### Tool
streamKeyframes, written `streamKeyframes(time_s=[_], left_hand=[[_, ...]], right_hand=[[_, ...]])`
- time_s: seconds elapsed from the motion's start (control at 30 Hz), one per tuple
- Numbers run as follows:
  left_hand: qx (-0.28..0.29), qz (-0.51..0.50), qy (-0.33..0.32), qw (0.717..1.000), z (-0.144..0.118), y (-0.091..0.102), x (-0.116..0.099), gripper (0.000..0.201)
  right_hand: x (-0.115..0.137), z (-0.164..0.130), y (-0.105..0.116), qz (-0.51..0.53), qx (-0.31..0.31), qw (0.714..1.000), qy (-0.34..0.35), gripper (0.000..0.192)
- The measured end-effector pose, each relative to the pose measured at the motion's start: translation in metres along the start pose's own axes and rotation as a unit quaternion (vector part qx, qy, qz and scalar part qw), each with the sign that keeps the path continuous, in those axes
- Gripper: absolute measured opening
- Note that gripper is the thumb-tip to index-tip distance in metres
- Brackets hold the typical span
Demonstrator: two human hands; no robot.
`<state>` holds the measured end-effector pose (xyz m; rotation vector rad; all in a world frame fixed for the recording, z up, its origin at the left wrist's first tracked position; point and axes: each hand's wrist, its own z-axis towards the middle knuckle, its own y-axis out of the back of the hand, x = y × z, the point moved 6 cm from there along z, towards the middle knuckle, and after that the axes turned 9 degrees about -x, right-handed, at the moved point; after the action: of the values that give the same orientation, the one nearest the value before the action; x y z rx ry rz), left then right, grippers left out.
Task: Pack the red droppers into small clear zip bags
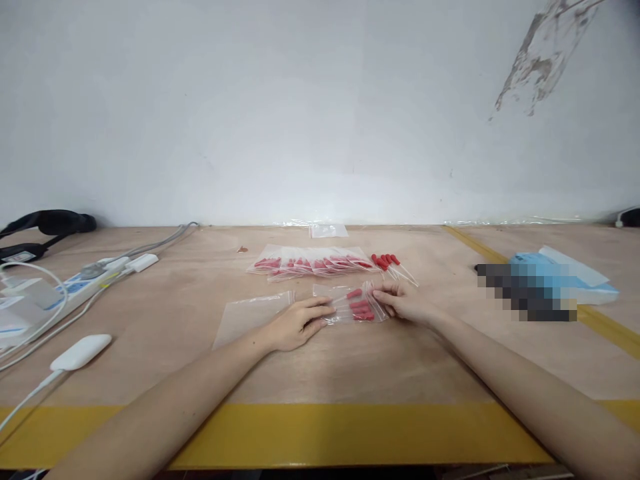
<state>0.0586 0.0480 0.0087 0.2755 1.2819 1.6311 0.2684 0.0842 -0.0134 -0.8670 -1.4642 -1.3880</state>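
A clear zip-lock bag (345,313) with several red-tipped white sticks inside lies flat in front of me. My left hand (303,322) rests on the left end of this bag, its fingers stretched out. At the right end, my right hand (400,301) pinches the zip edge between thumb and fingers. Under and beside my left forearm is another clear bag (250,315), flat, with no contents visible. Just behind my hands lies an overlapping row of filled bags (310,261). Several loose red-tipped sticks (387,261) lie at that row's right end.
A white power strip (80,285) with cables and a white adapter (83,351) occupy the left. A blue packet (543,273) and a blurred-out dark item (525,293) lie right. Farther back are a small white bag (329,231) and the wall (300,120).
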Motion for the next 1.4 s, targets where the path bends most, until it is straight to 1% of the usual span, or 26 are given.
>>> streamKeyframes(time_s=[0.07,0.13,0.27,0.33,0.43,0.57,0.63,0.7,0.73,0.77,0.83,0.87,0.9,0.93,0.97,1.03,1.1,1.17,1.27,1.33,1.4], left_hand=[[-0.001,0.001,-0.003,1.000,0.000,0.000,0.000,0.033],[0.001,0.002,-0.006,1.000,0.000,0.000,-0.001,0.033],[0.010,0.005,-0.011,1.000,0.001,0.000,-0.003,0.034],[0.011,0.005,-0.014,1.000,0.001,0.000,-0.004,0.033],[-0.002,0.004,-0.023,1.000,0.002,0.002,-0.005,0.033],[-0.011,0.019,-0.014,1.000,0.001,0.002,-0.004,0.038],[-0.009,0.030,-0.005,0.999,0.001,0.002,-0.003,0.040],[-0.003,0.038,-0.004,0.999,0.000,0.001,-0.002,0.039],[0.000,0.040,-0.004,0.999,0.000,0.001,-0.002,0.039],[0.002,0.041,-0.004,0.999,0.000,0.001,-0.002,0.039],[0.001,0.040,-0.004,0.999,0.000,0.002,-0.003,0.041],[0.001,0.038,-0.006,0.999,0.000,0.002,-0.004,0.041],[0.002,0.037,-0.009,0.999,0.000,0.003,-0.005,0.041],[0.005,0.036,-0.011,0.999,0.000,0.003,-0.006,0.040],[0.009,0.037,-0.012,0.999,0.000,0.002,-0.007,0.039],[0.016,0.040,-0.013,0.999,0.000,0.001,-0.006,0.038],[0.018,0.049,-0.013,0.999,0.000,0.001,-0.005,0.038],[0.021,0.060,-0.017,0.998,0.000,0.000,-0.004,0.038],[0.027,0.065,-0.024,0.997,0.000,-0.001,-0.005,0.037],[0.026,0.064,-0.025,0.997,0.000,-0.001,-0.006,0.037],[0.023,0.064,-0.023,0.997,0.000,0.000,-0.006,0.037]], right_hand=[[0.000,-0.003,-0.004,-0.006,0.037,0.999,-0.029,0.039],[0.002,-0.005,-0.007,-0.005,0.063,0.997,-0.042,0.039],[0.008,-0.007,-0.015,0.010,0.123,0.992,-0.021,0.039],[0.010,-0.006,-0.016,0.023,0.121,0.992,-0.009,0.037],[0.008,-0.005,-0.013,0.024,0.081,0.996,-0.028,0.036],[0.007,-0.008,-0.008,-0.037,0.045,0.997,-0.046,0.044],[0.007,-0.005,0.000,-0.072,0.016,0.997,-0.029,0.045],[0.008,0.002,0.018,-0.118,-0.052,0.992,0.014,0.039],[0.009,0.006,0.029,-0.151,-0.100,0.983,0.041,0.033],[0.011,0.011,0.042,-0.192,-0.153,0.967,0.069,0.027],[0.011,0.021,0.064,-0.292,-0.239,0.921,0.093,0.020],[0.011,0.026,0.071,-0.338,-0.263,0.899,0.091,0.021],[0.009,0.032,0.076,-0.377,-0.275,0.881,0.081,0.023],[0.007,0.037,0.078,-0.406,-0.277,0.869,0.067,0.025],[0.005,0.041,0.079,-0.424,-0.272,0.862,0.048,0.026],[0.001,0.047,0.077,-0.439,-0.259,0.860,0.010,0.025],[0.001,0.048,0.074,-0.439,-0.257,0.861,-0.013,0.023],[0.004,0.046,0.074,-0.440,-0.269,0.857,-0.017,0.021],[0.011,0.038,0.080,-0.442,-0.293,0.848,0.005,0.020],[0.017,0.029,0.086,-0.400,-0.314,0.860,0.035,0.018],[0.020,0.018,0.089,-0.292,-0.337,0.893,0.060,0.024]])
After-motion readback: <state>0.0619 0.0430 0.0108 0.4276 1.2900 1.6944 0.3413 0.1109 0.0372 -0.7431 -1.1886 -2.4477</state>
